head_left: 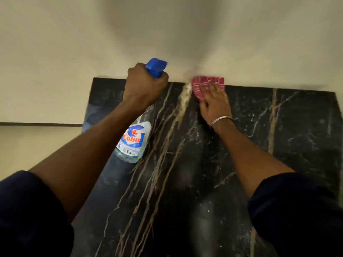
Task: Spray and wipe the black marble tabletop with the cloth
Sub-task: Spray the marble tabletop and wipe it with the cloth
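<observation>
The black marble tabletop (241, 145) with gold and white veins fills the lower middle and right of the view. My left hand (144, 86) grips the neck of a clear spray bottle (132, 141) with a blue trigger head, held above the tabletop's far left part. My right hand (213, 102) lies flat, fingers spread, pressing a red checked cloth (206, 83) onto the marble at its far edge by the wall. A silver bangle sits on my right wrist.
A plain cream wall (167, 34) runs along the tabletop's far edge. To the left, a dark ledge line (37, 124) crosses the cream surface beside the table's left edge. Dark sleeves cover both upper arms at the bottom corners.
</observation>
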